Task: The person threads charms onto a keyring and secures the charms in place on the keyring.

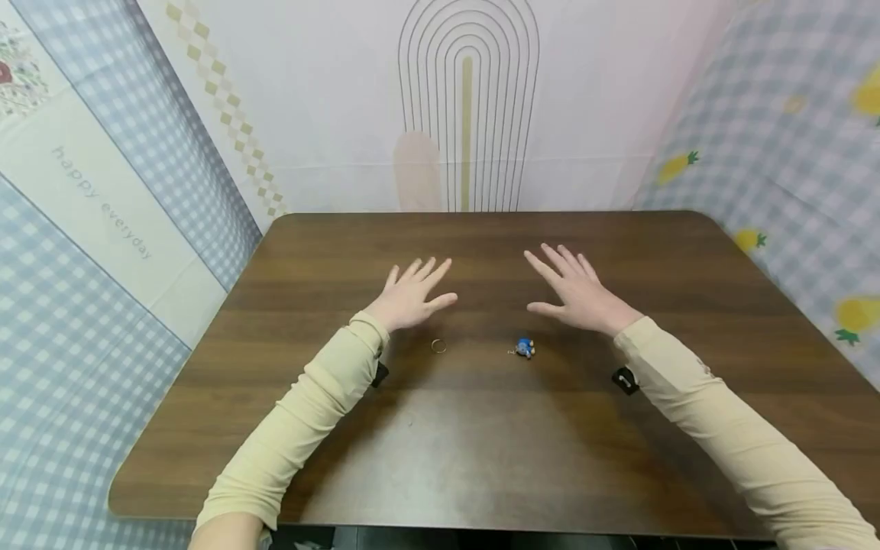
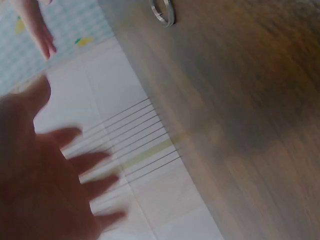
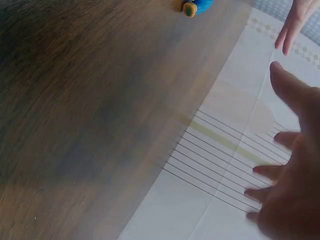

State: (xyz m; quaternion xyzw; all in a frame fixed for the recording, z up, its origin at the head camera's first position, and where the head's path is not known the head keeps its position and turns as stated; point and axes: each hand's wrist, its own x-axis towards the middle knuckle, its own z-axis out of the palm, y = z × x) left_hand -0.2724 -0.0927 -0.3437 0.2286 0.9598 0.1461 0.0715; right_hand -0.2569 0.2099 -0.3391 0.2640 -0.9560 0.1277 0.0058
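Currently, left hand (image 1: 407, 299): over the worktop (image 1: 474, 458), fingers spread apart, holding nothing.
Right hand (image 1: 580, 298): likewise spread, holding nothing.
Ring (image 2: 170, 18): on the worktop, just nearside of the left hand.
Blue charm (image 1: 525, 348): nearside and left of the right hand, untouched.
Hands' step: judged a ready stance, before any grip.
Hands' next move: likely calls for drawing back, pinching finely.

A cloth-walled nook, homelike in its prints, though the kind of room cannot be told: a wood-grain surface (image 1: 481, 451) stands before a white arch-patterned hanging (image 1: 330, 99), between a blue-checked left drape (image 1: 55, 382) (lettered "happy everyday") and a fruit-printed right drape (image 1: 777, 145).
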